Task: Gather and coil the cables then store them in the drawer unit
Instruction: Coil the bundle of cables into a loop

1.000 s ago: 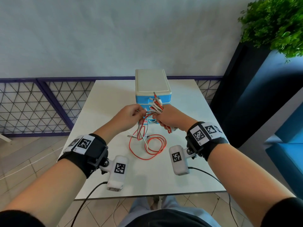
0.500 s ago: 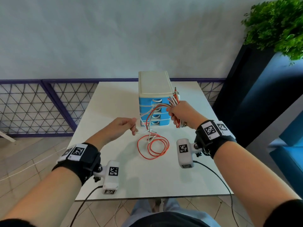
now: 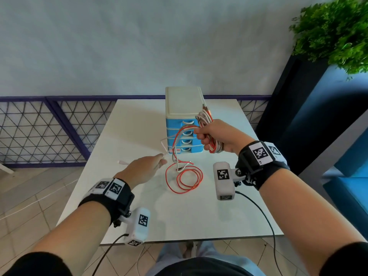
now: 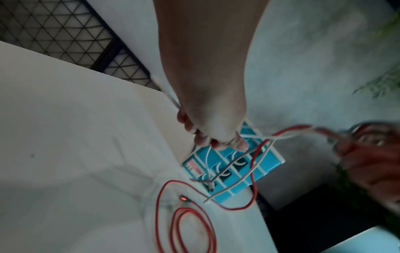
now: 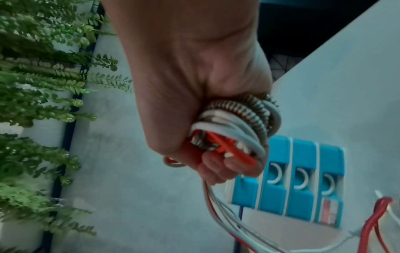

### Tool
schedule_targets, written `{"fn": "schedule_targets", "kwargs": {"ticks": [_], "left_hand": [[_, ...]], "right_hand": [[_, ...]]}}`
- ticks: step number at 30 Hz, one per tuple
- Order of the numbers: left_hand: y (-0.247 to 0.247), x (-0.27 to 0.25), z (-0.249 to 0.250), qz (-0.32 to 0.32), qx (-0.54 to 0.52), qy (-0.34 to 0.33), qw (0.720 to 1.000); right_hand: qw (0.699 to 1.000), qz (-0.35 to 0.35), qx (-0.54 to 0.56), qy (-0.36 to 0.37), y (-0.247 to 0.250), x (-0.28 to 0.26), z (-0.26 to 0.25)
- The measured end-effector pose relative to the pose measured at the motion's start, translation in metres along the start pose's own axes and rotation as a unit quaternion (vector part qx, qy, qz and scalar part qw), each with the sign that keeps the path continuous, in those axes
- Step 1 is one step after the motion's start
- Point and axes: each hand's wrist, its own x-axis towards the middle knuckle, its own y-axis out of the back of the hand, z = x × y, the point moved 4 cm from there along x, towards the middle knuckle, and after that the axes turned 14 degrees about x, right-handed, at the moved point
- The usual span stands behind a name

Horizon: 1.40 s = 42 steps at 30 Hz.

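My right hand (image 3: 211, 136) is raised in front of the drawer unit (image 3: 184, 120) and grips a coiled bundle of white, grey and orange cables (image 3: 205, 120), also wound round the fist as the cable bundle (image 5: 236, 126). Loose strands run from it down to orange cable loops (image 3: 185, 178) lying on the white table (image 3: 139, 126). My left hand (image 3: 146, 169) hovers low over the table and pinches a white cable (image 3: 124, 162) whose plug end sticks out to the left. The drawer unit (image 5: 301, 181) has blue drawers, all closed.
A dark planter with a green plant (image 3: 334, 30) stands right of the table. A blue seat (image 3: 350, 188) is at the far right. A purple mesh railing (image 3: 39, 130) runs behind and left. Wrist camera leads (image 3: 264, 214) trail over the table's near edge.
My hands have drawn apart: the right rose and moved right with the bundle, while the left pulled the white cable down and left. The strands between them stretched out.
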Motion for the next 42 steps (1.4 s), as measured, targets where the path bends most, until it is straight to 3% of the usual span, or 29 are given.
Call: {"fn": "schedule_targets", "kwargs": {"ticks": [2,5,8,10,14,17,19,21,24,26,30,33,35,36,39,42], "left_hand": [[-0.004,0.0,0.0,0.013,0.062,0.019,0.998],[-0.011,0.006,-0.009,-0.005,-0.028,0.059,0.998],[-0.019,0.007,-0.016,-0.051,-0.143,0.059,0.987],[-0.017,0.007,-0.019,-0.038,-0.142,0.049,0.988],[0.006,0.004,-0.018,0.08,-0.136,0.026,0.987],[0.031,0.002,-0.014,0.189,-0.175,0.029,0.966],[0.045,0.002,-0.002,0.222,-0.209,0.013,0.952],[0.054,0.004,0.013,0.174,-0.252,-0.022,0.952],[0.057,0.007,0.037,0.027,-0.319,-0.087,0.943],[0.052,0.006,0.042,-0.016,-0.351,-0.084,0.933],[0.042,-0.001,0.037,-0.065,-0.49,-0.042,0.868],[0.045,-0.007,0.04,-0.142,-0.609,-0.029,0.779],[0.049,-0.009,0.046,-0.159,-0.679,-0.027,0.716],[0.052,-0.009,0.05,-0.152,-0.694,-0.033,0.703],[0.059,-0.007,0.063,-0.095,-0.693,-0.055,0.713],[0.061,-0.005,0.075,-0.02,-0.623,-0.051,0.78]], "right_hand": [[0.998,-0.053,0.034,-0.026,-0.014,-0.005,0.0],[0.994,-0.093,0.01,-0.053,-0.023,-0.01,0.001],[0.994,-0.075,-0.071,-0.034,-0.024,-0.01,0.001],[0.991,-0.051,-0.126,-0.011,-0.022,-0.01,0.0],[0.98,-0.029,-0.197,0.022,-0.02,-0.009,-0.004],[0.972,-0.037,-0.232,0.025,-0.022,-0.008,-0.006],[0.967,-0.053,-0.249,0.024,-0.026,-0.008,-0.005],[0.963,-0.081,-0.256,0.02,-0.03,-0.008,-0.003],[0.965,-0.123,-0.228,0.024,-0.033,-0.012,-0.004],[0.972,-0.119,-0.202,0.034,-0.028,-0.013,-0.007],[0.986,-0.074,-0.138,0.052,-0.007,-0.01,-0.01],[0.991,-0.034,-0.112,0.069,0.002,-0.006,-0.008],[0.993,-0.008,-0.092,0.079,0.005,-0.001,-0.003],[0.993,0.0,-0.085,0.086,0.005,0.001,-0.001],[0.991,0.005,-0.086,0.1,0.001,0.007,0.009],[0.99,0.002,-0.09,0.113,-0.004,0.005,0.013]]}}
